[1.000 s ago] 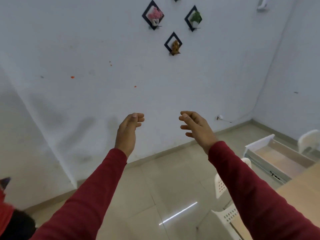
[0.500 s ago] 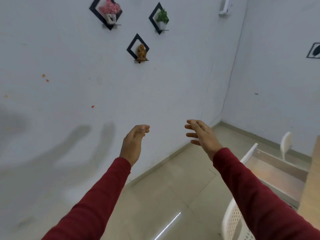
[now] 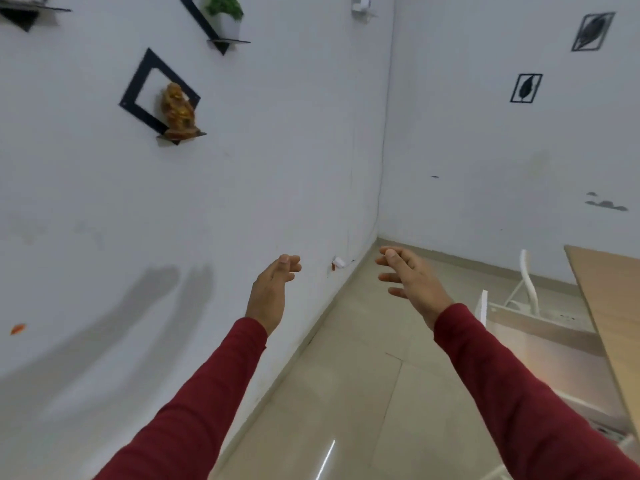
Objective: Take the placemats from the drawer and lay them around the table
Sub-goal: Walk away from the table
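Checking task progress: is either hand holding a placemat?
No: the left hand and right hand are both empty, held in the air.

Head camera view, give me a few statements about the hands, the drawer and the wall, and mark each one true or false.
1. Both hands are raised in front of the person and hold nothing. True: the left hand and the right hand are bare, with relaxed fingers.
2. The right hand is gripping a placemat. False: no placemat shows anywhere in this view.
3. The open drawer lies to the person's right, beside the wooden table. True.
4. The left hand rests on the table. False: it is in the air near the wall, and the table is on the far right.
5. A golden figurine sits on a black diamond-shaped wall shelf. True.
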